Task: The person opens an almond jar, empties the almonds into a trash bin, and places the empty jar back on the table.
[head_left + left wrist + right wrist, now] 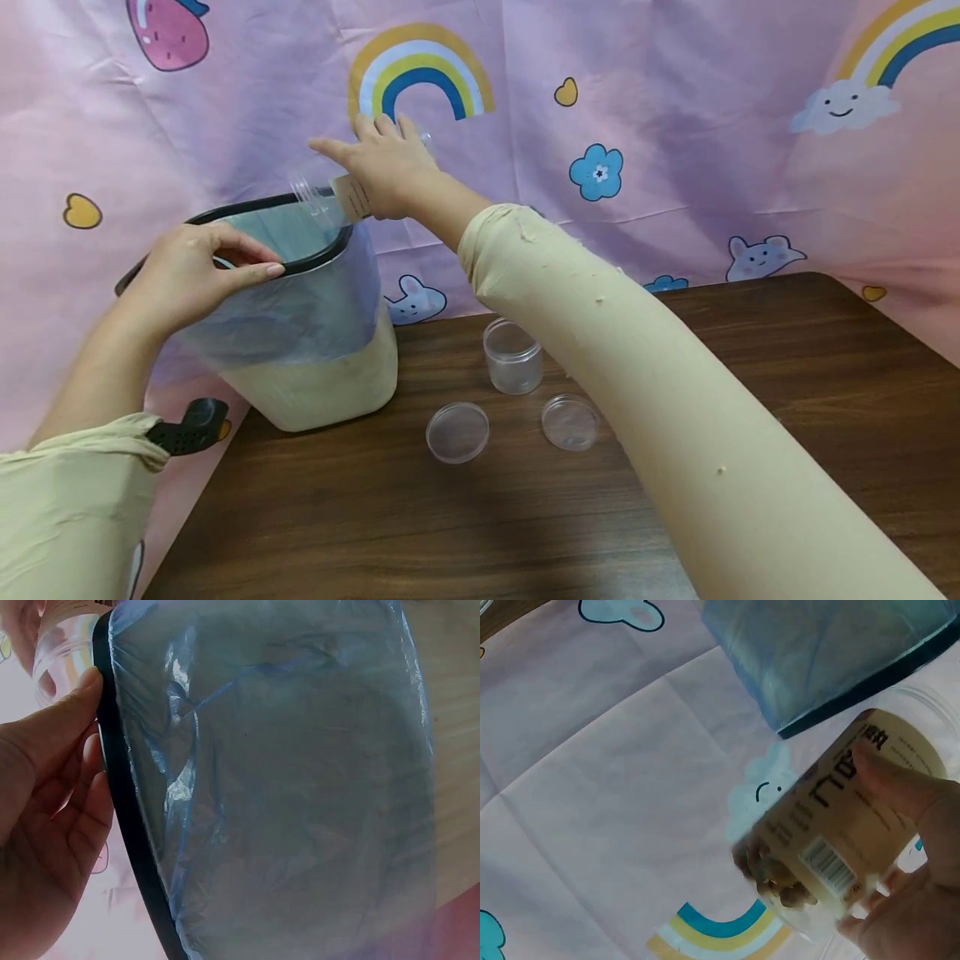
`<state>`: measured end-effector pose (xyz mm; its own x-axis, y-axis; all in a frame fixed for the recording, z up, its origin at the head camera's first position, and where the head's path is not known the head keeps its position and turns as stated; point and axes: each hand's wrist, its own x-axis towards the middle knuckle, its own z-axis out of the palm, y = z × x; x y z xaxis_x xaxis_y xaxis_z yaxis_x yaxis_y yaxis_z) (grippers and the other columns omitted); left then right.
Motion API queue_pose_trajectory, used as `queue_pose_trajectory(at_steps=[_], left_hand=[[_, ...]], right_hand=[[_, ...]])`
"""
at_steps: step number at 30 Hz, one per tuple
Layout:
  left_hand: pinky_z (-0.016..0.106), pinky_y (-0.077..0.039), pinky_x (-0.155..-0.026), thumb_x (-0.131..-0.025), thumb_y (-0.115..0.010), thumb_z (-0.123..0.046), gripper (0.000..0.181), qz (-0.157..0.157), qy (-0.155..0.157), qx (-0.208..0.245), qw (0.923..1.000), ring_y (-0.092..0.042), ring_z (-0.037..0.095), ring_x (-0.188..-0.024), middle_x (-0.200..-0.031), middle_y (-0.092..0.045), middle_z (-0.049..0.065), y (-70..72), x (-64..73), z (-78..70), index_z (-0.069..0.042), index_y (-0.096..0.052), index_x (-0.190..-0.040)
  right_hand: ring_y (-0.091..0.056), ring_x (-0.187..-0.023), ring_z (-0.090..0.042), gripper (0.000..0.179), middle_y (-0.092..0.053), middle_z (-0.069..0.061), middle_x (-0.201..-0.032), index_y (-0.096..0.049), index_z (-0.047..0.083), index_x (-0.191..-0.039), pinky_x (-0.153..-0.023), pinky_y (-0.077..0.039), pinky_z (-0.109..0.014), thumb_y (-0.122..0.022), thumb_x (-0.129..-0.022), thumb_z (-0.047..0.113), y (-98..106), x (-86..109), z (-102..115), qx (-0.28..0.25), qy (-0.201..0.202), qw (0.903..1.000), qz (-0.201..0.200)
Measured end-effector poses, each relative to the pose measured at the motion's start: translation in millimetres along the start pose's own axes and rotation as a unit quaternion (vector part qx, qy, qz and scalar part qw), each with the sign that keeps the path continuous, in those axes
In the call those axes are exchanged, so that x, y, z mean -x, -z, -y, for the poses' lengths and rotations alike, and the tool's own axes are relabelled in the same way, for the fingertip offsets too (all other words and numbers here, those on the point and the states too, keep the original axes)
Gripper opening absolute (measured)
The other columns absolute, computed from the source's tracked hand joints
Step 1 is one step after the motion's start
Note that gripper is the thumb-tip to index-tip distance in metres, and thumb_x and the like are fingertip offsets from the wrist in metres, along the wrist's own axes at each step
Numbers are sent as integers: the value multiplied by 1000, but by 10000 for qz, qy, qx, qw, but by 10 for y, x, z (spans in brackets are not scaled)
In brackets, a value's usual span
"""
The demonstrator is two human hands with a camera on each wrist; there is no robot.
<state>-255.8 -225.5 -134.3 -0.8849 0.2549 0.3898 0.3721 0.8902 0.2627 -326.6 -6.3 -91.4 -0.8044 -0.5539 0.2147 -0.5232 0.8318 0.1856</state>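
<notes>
My right hand (392, 173) grips a clear jar (350, 197) with a brown paper label, tilted so its mouth hangs over the far right rim of a cream bin (322, 392). Brown lumps (776, 877) lie at the jar's base end in the right wrist view. A translucent bluish bag (285, 787) lines the bin and folds down over its outside. On the near side, my left hand (191, 279) pinches the black rim (318, 257) between thumb and fingers. The right fingers' far side is hidden in the head view.
Right of the bin, an uncovered clear jar (513, 358) stands on the dark wooden table (420, 517). Two round clear lids, a left one (457, 432) and a right one (570, 422), lie before it. A patterned cloth (645, 75) hangs behind.
</notes>
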Motion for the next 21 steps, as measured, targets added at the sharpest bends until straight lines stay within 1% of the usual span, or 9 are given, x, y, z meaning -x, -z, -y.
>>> queue_pose_trajectory(at_steps=[3, 5, 6, 8, 12, 17, 21], left_hand=[[19, -37, -58, -82, -70, -25, 19, 8, 16, 13, 10000, -46, -13, -67, -86, -60, 3, -2, 8, -4, -8, -73, -91], [18, -37, -58, -82, -70, -24, 18, -6, -12, 23, 10000, -46, -13, -67, -87, -60, 4, -6, 9, -6, -8, -73, -91], [18, -37, -58, -82, -70, -24, 18, -16, -21, 25, 10000, -46, -13, -67, -87, -60, 5, -8, 10, -6, -8, -73, -90], [17, -37, -58, -82, -70, -24, 18, -28, -39, 37, 10000, -46, -13, -66, -87, -61, 5, -13, 10, -5, -8, -73, -90], [16, -37, -57, -82, -70, -25, 19, -70, 0, 53, 10000, -46, -13, -66, -87, -61, 6, -12, 23, -4, -8, -73, -90], [18, -38, -58, -83, -69, -27, 21, -17, 71, 41, 10000, -45, -13, -67, -90, -61, 7, 0, 31, -4, -8, -72, -92], [19, -38, -59, -82, -70, -27, 21, -28, 66, 12, 10000, -45, -13, -67, -89, -62, 7, -3, 19, -17, -8, -73, -92]], right_hand=[[-10, -136, -27, 78, -9, -10, -150, 2, 41, -145, -109, -1, -47, -53, -92, 25, -14, -18, 51, 151, -33, 9998, -100], [-8, -137, -26, 72, -11, -10, -149, 2, 42, -145, -108, 3, -47, -46, -96, 20, -28, -29, 81, 222, -26, 9996, -193], [-7, -137, -26, 71, -12, -10, -149, 2, 42, -145, -108, 5, -47, -43, -97, 16, -36, -34, 93, 273, -20, 9993, -241], [-8, -137, -26, 68, -13, -10, -148, 0, 42, -145, -107, 6, -48, -39, -97, 13, -52, -42, 117, 358, 27, 9987, -375], [-7, -137, -26, 66, -14, -10, -147, -3, 40, -146, -107, 6, -49, -38, -98, 12, -73, -53, 151, 496, 119, 9971, -559], [-4, -137, -25, 66, -12, -9, -148, -2, 41, -145, -107, 7, -49, -37, -98, 12, -74, -68, 184, 521, 154, 9969, -565], [-6, -136, -25, 64, -13, -10, -147, -4, 42, -145, -106, 8, -49, -36, -98, 13, -78, -77, 204, 639, 226, 9956, -642]])
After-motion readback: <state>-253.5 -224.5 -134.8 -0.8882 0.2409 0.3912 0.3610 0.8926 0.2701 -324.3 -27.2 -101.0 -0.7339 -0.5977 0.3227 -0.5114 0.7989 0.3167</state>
